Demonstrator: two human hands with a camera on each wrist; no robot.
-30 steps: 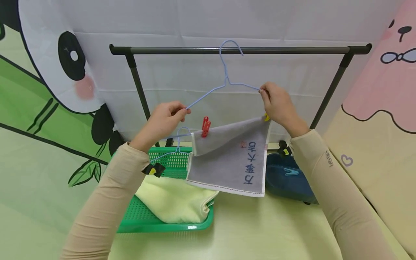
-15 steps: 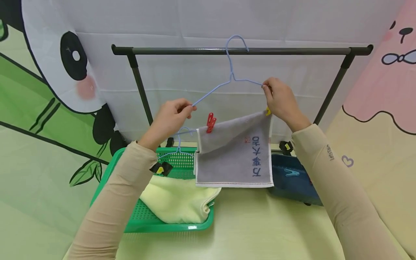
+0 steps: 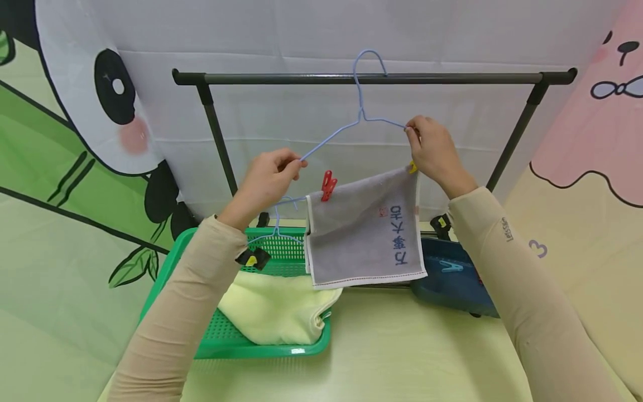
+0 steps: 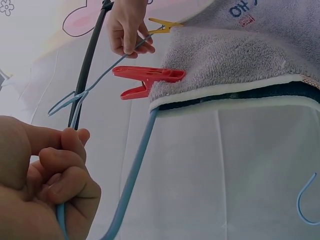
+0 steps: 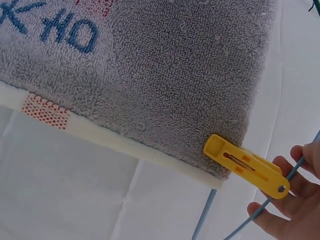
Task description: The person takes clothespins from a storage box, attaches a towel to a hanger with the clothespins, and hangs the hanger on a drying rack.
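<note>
My left hand (image 3: pixel 268 181) pinches the left shoulder of a blue wire hanger (image 3: pixel 329 137), and my right hand (image 3: pixel 436 153) grips the right one. The hanger's hook rises to the dark rail (image 3: pixel 281 79) and overlaps it in the head view. A grey towel (image 3: pixel 359 234) with pale edging and blue lettering hangs folded over the bottom wire. On the towel's left top corner sits a red clothespin (image 4: pixel 155 76). The right corner carries a yellow clothespin (image 5: pixel 245 165), close to my right fingers. The hanger slants, its right side higher.
Below to the left stands a green basket (image 3: pixel 261 352) with a folded pale yellow cloth (image 3: pixel 278 307) in it. A second blue hanger (image 3: pixel 276 228) is at the basket's back. A dark blue bin (image 3: pixel 437 293) holding a light blue clothespin (image 3: pixel 451 266) stands at right.
Both hands have moved the hanger and towel slightly up and to the right. The hook now reaches higher over the rail; the grips stay the same.
</note>
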